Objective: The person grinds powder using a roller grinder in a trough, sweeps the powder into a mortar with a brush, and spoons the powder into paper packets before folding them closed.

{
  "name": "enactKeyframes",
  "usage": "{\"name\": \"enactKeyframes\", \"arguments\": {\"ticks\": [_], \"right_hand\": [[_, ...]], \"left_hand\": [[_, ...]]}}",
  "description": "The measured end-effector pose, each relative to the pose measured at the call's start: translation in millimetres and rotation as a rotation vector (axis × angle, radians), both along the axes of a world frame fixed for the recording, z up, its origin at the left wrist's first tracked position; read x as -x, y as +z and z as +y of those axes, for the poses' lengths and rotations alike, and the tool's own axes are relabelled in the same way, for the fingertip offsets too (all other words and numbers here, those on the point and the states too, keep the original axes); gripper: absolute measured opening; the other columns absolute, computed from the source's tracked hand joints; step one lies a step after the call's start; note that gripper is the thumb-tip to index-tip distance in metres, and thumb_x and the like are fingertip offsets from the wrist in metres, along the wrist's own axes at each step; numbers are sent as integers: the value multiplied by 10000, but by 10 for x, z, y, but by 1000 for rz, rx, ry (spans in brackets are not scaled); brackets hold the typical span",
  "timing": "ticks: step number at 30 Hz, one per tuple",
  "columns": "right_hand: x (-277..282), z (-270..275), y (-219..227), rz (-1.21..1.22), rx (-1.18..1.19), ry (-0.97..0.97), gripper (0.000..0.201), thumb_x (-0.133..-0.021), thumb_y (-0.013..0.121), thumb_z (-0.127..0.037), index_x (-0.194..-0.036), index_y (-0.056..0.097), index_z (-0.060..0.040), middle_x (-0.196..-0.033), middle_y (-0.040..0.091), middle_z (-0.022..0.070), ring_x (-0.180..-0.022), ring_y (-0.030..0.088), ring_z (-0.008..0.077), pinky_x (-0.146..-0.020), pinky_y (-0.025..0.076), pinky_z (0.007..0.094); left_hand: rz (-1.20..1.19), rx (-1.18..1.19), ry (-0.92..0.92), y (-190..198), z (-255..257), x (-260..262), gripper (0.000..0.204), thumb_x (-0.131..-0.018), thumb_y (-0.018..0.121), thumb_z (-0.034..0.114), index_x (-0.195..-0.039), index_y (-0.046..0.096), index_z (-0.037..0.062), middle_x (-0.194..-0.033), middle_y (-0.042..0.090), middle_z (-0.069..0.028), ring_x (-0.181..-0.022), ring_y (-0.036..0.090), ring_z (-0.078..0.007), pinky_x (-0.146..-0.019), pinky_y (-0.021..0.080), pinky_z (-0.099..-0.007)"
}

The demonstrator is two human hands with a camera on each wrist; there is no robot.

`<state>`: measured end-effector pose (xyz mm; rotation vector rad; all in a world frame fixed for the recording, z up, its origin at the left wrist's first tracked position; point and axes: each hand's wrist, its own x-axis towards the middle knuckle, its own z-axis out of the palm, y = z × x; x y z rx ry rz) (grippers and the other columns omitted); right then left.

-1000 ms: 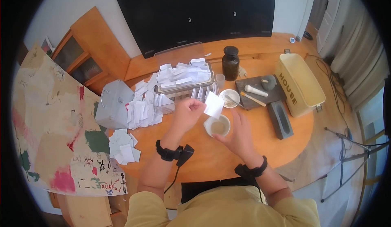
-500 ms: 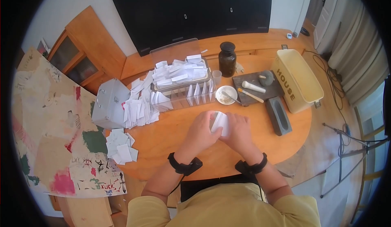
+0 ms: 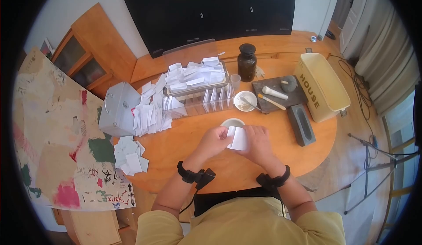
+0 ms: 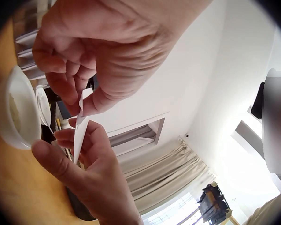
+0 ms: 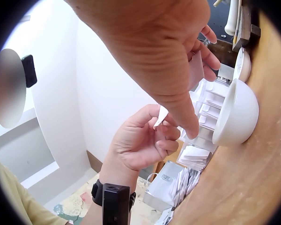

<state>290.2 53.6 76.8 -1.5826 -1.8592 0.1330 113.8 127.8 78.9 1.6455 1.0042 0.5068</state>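
Observation:
A folded white paper packet (image 3: 238, 140) is up in front of the body, between both hands. My left hand (image 3: 212, 142) pinches its left edge with thumb and fingertips. On the other side, my right hand (image 3: 260, 145) holds the packet among its fingers, and its thumb (image 4: 54, 159) stands away from the paper in the left wrist view. Just beyond the packet sits a white bowl (image 3: 232, 122), partly covered by paper and hands; pale contents (image 4: 15, 112) show inside it. In the right wrist view the bowl (image 5: 241, 115) stands upright on the table, beside the right thumb.
Behind the bowl are a small white dish (image 3: 244, 101) with a spoon, and a dark jar (image 3: 247, 64). To the right lie a slate board (image 3: 274, 87) with a pestle, a grey stone trough (image 3: 301, 126) and a cream bin (image 3: 323, 87). Paper packets (image 3: 149, 117) heap at left.
My left hand brought the paper packet from above the bowl back toward the body, and the right hand left the bowl to take hold of it. The packet has since tilted flatter, uncovering the bowl's rim.

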Motion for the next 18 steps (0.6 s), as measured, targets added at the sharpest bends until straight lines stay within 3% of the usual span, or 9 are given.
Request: {"name": "enactKeyframes", "arguments": {"ticks": [5,8,11,15,18], "right_hand": [[-38,-6,-85,32,15,39,623,-569,856,-274,-1065,536,-76,-980,608,107,-950,577,278,-864,394,419],[-68,-17,-62,74,65,35,594,-564,853,-253,-1046,552,-78,-962,604,102,-926,576,284,-828,404,417],[-250,22,39,-81,161,-6,549,-561,850,-232,-1005,567,-78,-932,588,94,-920,565,285,-790,408,408],[-367,168,232,-366,119,-16,466,-572,842,-209,-928,568,-83,-909,565,84,-936,546,270,-784,404,382],[-309,332,314,-557,98,111,357,-632,783,-146,-914,573,-84,-902,568,81,-922,545,257,-800,397,361]], "left_hand": [[118,-86,27,-2,-41,-2,166,-865,683,163,-902,629,10,-760,629,13,-647,559,-44,-590,454,-208],[48,-41,59,34,-81,-18,177,-875,679,176,-916,629,11,-765,624,17,-646,543,-40,-590,448,-204],[-44,-98,204,-77,-55,86,182,-887,669,187,-937,630,17,-770,614,25,-643,515,-34,-574,428,-198],[-106,-8,346,-109,-104,287,184,-893,656,194,-945,630,19,-777,614,20,-658,516,-42,-584,419,-200],[-175,49,438,-274,-191,418,196,-887,656,203,-926,634,12,-776,624,1,-680,549,-63,-616,444,-217]]}}
